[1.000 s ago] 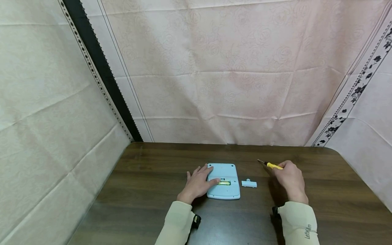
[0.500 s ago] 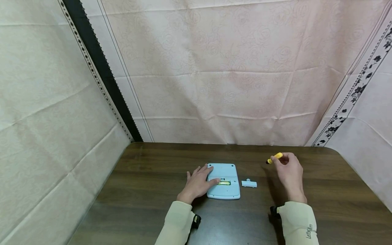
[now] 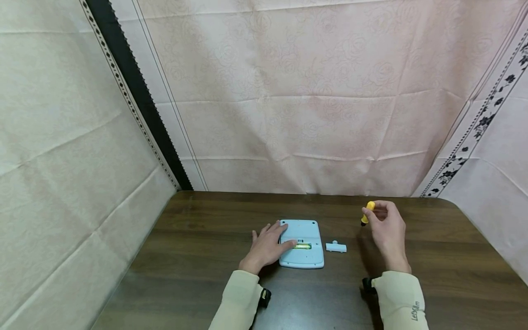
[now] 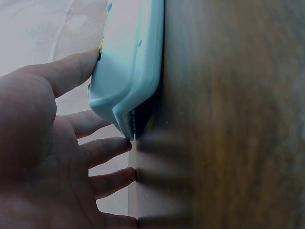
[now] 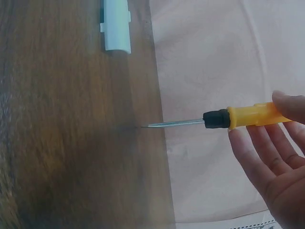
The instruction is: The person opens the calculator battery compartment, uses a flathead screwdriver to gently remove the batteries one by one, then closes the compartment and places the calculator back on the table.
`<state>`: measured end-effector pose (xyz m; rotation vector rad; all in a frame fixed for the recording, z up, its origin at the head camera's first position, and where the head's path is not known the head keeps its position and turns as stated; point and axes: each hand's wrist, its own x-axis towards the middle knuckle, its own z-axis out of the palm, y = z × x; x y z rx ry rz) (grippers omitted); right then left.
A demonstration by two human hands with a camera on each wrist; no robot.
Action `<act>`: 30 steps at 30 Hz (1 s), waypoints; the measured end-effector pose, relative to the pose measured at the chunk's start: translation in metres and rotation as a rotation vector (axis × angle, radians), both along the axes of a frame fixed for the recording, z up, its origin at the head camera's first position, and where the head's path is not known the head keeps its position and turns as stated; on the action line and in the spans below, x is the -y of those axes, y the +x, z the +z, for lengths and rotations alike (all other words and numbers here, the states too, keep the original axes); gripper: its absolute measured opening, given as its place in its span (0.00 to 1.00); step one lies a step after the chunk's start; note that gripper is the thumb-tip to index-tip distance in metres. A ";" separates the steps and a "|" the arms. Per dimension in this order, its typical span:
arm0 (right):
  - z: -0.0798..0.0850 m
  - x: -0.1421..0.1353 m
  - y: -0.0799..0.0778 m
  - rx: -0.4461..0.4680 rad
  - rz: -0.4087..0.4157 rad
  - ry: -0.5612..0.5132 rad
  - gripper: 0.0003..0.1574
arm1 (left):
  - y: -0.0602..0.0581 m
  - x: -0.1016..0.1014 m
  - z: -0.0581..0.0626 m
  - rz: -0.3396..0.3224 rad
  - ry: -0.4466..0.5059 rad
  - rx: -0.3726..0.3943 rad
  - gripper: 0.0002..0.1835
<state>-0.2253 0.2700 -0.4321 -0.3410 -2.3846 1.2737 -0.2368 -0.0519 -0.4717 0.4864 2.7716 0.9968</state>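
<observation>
A light-blue calculator lies back side up on the wooden table, its battery slot uncovered. One yellow-green battery shows in that slot. My left hand rests at its left side with fingers spread; the thumb reaches across the back to the battery slot, while some fingertips touch the table beyond the edge. In my right hand a yellow-handled screwdriver is pinched between thumb and fingers. Its metal shaft points down to the table in the right wrist view. Beside the calculator lies the light-blue battery cover.
The dark wooden table has rounded far corners. Pale patterned cloth hangs behind it, and further cloth hangs along the left and right sides.
My right hand has lifted and turned the screwdriver from lying slanted, tip to the left, to nearly upright with the tip down. The left hand, calculator and cover stay put.
</observation>
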 end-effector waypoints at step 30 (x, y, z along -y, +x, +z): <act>0.022 0.029 0.008 -0.227 0.339 -0.111 0.23 | 0.001 -0.002 0.001 0.006 -0.015 -0.010 0.36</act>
